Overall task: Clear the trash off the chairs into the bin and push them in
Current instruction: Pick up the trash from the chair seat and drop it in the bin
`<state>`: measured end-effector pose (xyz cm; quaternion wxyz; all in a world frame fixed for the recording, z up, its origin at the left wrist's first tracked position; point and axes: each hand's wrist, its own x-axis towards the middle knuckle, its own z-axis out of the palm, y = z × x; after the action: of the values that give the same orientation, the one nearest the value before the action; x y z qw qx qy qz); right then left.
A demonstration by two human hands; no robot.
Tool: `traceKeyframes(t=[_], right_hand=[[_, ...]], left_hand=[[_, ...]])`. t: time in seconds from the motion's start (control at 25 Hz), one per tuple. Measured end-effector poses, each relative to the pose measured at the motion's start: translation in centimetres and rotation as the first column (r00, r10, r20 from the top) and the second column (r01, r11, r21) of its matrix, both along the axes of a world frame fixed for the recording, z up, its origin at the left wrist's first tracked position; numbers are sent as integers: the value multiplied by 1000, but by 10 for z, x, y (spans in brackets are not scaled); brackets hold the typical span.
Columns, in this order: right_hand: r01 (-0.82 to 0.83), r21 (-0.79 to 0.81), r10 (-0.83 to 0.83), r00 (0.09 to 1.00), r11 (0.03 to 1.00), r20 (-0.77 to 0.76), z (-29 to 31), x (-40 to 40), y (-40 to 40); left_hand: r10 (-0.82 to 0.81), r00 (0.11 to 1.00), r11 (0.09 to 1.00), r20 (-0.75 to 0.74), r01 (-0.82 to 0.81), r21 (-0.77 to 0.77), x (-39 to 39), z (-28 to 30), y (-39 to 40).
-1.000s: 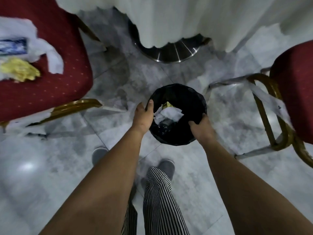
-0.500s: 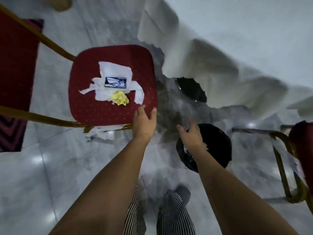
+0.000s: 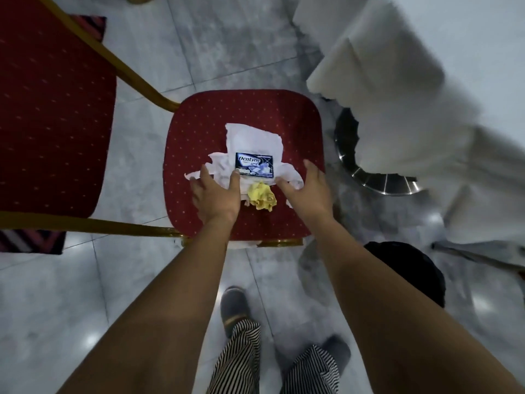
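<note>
A red chair seat with a gold frame stands in the middle of the view. On it lie torn white paper, a dark gum pack and a crumpled yellow wad. My left hand is open, fingers spread on the left edge of the paper. My right hand is open over the paper's right edge, just right of the yellow wad. The black bin stands on the floor at the lower right, partly behind my right forearm.
The chair's red backrest fills the left side. A white tablecloth hangs at the right over a shiny metal table base. Grey marble floor lies all around. My striped trousers and grey shoes are below.
Both hands have left the bin and moved up and left onto the chair's trash. The view has swung from the bin to the chair seat.
</note>
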<state>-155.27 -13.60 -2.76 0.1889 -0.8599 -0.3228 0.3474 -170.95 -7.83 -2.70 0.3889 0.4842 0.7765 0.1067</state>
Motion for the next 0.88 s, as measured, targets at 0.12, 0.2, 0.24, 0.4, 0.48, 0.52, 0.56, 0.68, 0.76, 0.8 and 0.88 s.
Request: traceKeyframes(t=[0.12,0.2,0.24,0.4,0.48,0.52,0.56,0.68,0.76,0.8,0.88], right_hand=[[-66,-81,69,997,995,32,-8,-10,37],[-108,-98,114,991,989,62,-14,-15,50],[-131,-109,140,987,985,83,-18,-18,56],[-192,-218,233,956,957,180,-29,-27,72],[-164,-227,206,963,960,172,-33,-32,76],[-146,-215,179,974,966,142,-35,-36,76],[-134,-200,158,982,971,107,-37,-39,76],[-142,-186,148,989,972,18,-41,-48,71],[-127,-185,126,992,974,-19,-40,-51,69],[-113,-180,108,994,977,-36,-40,-52,70],[-83,-158,72,995,984,-73,-40,-56,69]], left_hand=[[-43,999,996,-16,42,-78,-10,-14,29],[-104,994,989,-37,99,-114,-13,-21,43],[-132,990,983,-45,126,-132,-15,-26,50],[-156,983,975,-99,138,-175,-13,-33,61],[-97,985,981,-141,71,-179,-9,-32,54],[-57,990,980,-130,30,-197,-6,-32,48],[-8,995,975,-98,-14,-221,-2,-32,43],[158,986,948,57,-136,-289,11,-31,31],[261,954,925,150,-203,-320,18,-29,29],[303,935,913,185,-229,-338,21,-28,29],[419,863,868,281,-291,-401,27,-29,32]])
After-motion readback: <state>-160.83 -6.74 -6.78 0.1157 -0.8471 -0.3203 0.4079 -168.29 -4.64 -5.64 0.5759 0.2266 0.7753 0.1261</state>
